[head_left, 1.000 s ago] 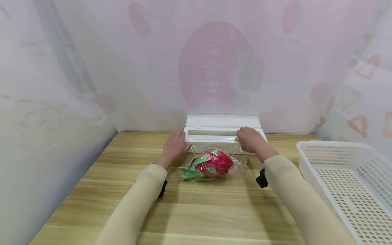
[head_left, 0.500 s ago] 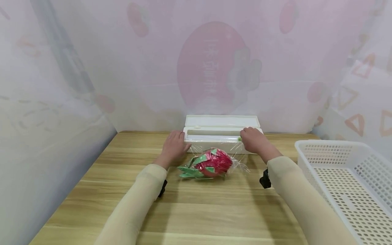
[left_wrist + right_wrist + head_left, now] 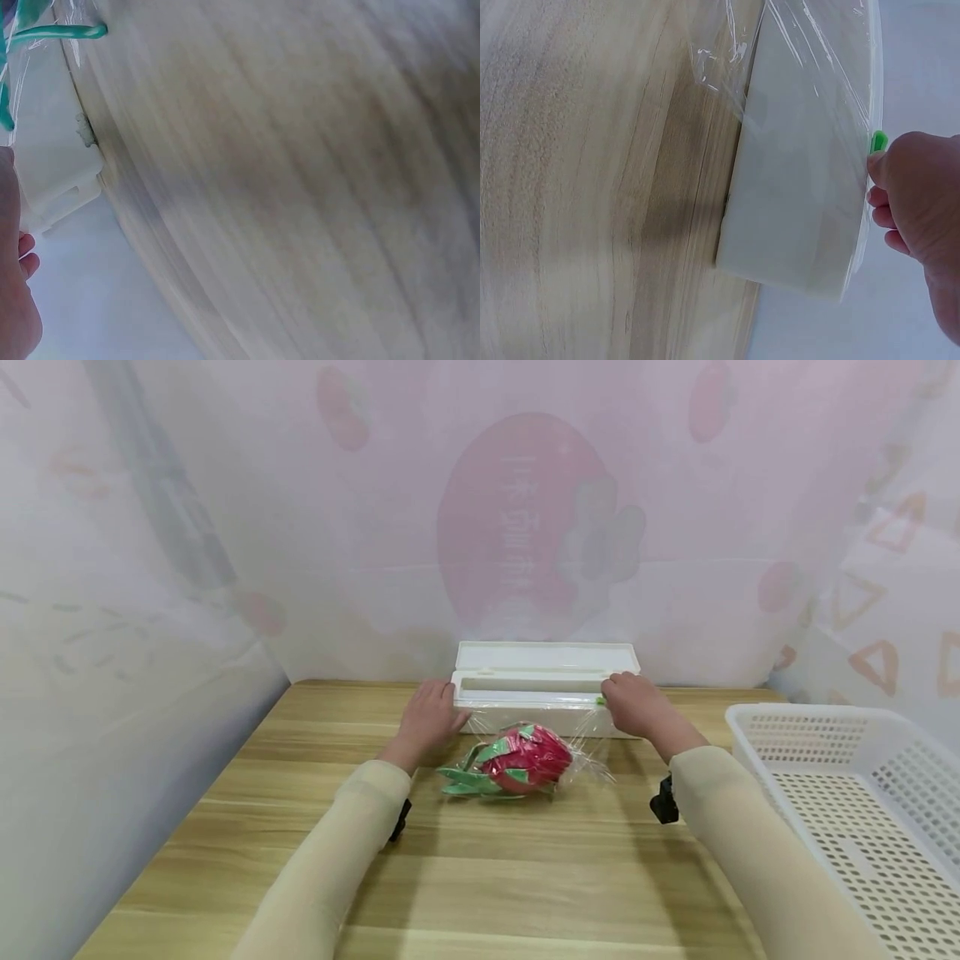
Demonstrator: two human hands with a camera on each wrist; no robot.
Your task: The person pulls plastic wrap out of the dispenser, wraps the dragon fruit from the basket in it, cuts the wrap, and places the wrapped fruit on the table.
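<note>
A white cling film dispenser box [image 3: 536,720] stands at the back of the table with its lid [image 3: 547,656] raised. My left hand [image 3: 429,720] grips the box's left end, thumb at the front. My right hand [image 3: 637,706] pinches the small green slide cutter [image 3: 878,141] near the right end of the box's top edge. Clear cling film [image 3: 810,45] hangs from that edge, over the box's front. Just before the box lies a red dragon fruit [image 3: 534,760] with green leaf tips, wrapped in the film. In the left wrist view, only part of the left hand shows.
A white perforated plastic basket [image 3: 806,714] stands at the right side of the wooden table [image 3: 525,893]. A printed curtain [image 3: 375,552] closes off the back and sides, close behind the box.
My right hand has slid the green cutter rightward along the box's edge, toward its right end. The left hand keeps its grip, and the dragon fruit stays in place.
</note>
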